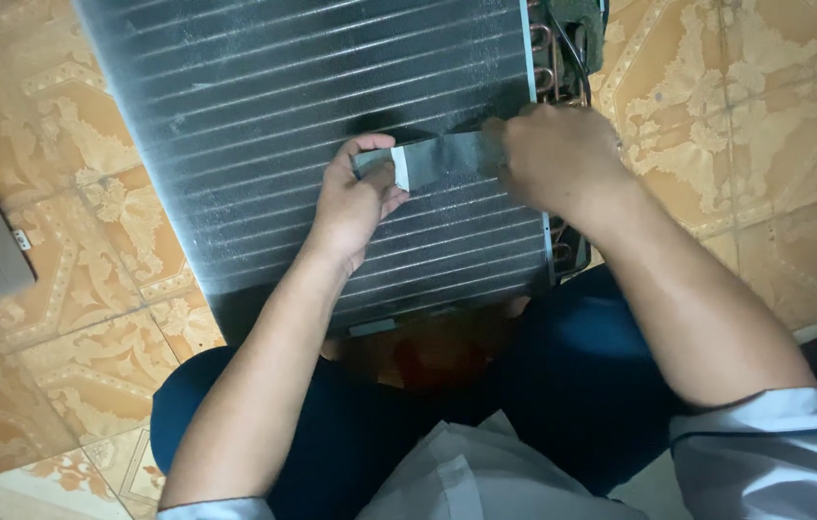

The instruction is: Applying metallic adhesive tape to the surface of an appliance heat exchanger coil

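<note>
Quick count from the floor job

There were two hands (pixel 355 197) (pixel 553 154), one finned coil panel (pixel 331 125), and one strip of grey tape (pixel 447 154).

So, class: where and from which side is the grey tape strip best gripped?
Probably by its two ends, from either side: the tape strip lies stretched flat across the finned coil. The left hand pinches the white-edged end; the right hand covers the other.

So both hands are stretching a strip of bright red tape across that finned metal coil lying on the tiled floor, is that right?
Not quite: the tape strip is grey, not red, as the head view shows. The rest holds: the left hand and right hand hold it across the finned coil on the tiled floor.
</note>
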